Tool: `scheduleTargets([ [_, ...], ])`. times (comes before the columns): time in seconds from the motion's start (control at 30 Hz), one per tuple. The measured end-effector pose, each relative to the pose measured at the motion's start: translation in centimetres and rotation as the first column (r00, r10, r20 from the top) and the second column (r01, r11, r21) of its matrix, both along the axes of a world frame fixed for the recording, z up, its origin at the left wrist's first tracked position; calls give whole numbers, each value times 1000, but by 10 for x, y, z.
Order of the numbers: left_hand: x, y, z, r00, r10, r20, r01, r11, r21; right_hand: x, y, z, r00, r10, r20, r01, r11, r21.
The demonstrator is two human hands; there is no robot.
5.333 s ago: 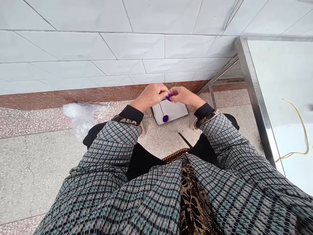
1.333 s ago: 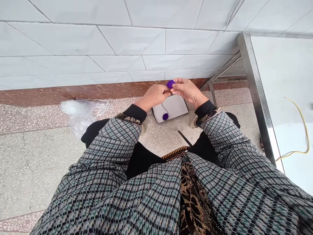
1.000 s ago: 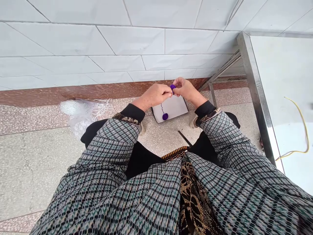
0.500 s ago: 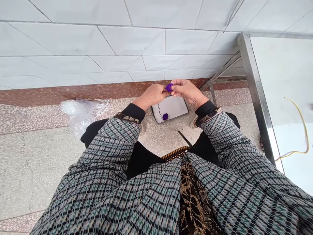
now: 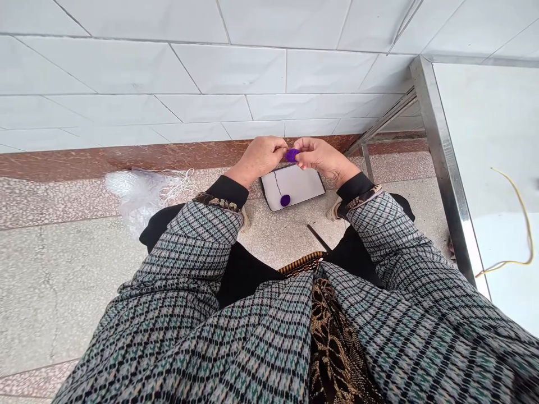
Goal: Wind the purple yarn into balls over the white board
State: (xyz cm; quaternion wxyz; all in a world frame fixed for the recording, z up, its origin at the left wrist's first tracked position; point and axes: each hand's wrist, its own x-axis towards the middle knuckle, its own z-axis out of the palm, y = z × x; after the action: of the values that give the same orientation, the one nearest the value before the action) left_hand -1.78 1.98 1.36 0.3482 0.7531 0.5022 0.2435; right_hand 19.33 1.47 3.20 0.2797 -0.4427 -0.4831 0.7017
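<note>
A small purple crochet piece [image 5: 292,155] is pinched between my left hand [image 5: 261,157] and my right hand [image 5: 319,157], both held out in front of me above the floor. The fingers of both hands are closed around it. A thin purple yarn strand runs down from it to a small purple yarn ball [image 5: 285,200]. That ball lies on a white sheet [image 5: 302,184] on the floor between my feet. Whether a hook is in my fingers I cannot make out.
A clear plastic bag with white cord [image 5: 141,188] lies on the floor at left. A steel-framed table [image 5: 438,151] stands at right, a yellow cord [image 5: 521,216] on its top. A thin dark stick [image 5: 319,239] lies on the floor near my right knee. White tiled wall ahead.
My hands dipped and shifted slightly while turning the purple piece between the fingers. The yarn strand over the white sheet has straightened. The yarn ball stays in place.
</note>
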Motion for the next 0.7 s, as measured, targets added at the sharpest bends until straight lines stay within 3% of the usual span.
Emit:
scheduleTargets([
  [0.13, 9, -8, 0, 989, -144, 26, 145, 988, -51, 1, 4, 0, 978, -180, -104, 181, 983, -3],
  [0.23, 14, -15, 4, 951, -308, 20, 309, 946, -95, 1, 7, -6, 963, -267, -26, 268, 962, 46],
  [0.3, 14, -16, 8, 936, -352, 22, 352, 932, -90, 1, 8, -11, 961, -266, 79, 259, 962, 90],
  [0.4, 10, -15, 14, 951, -307, 37, 308, 951, -24, 1, 8, -15, 950, -205, 237, 170, 973, 158],
  [0.5, 4, -10, 17, 976, -212, 50, 211, 977, 29, 1, 5, -13, 958, -80, 276, 39, 988, 150],
  [0.6, -2, -3, 13, 993, -105, 51, 103, 994, 44, 1, 2, -8, 988, 46, 150, -59, 995, 81],
  [0.7, -4, 2, 6, 999, -20, 42, 19, 999, 37, 1, 1, -2, 997, 72, -25, -72, 997, 17],
])
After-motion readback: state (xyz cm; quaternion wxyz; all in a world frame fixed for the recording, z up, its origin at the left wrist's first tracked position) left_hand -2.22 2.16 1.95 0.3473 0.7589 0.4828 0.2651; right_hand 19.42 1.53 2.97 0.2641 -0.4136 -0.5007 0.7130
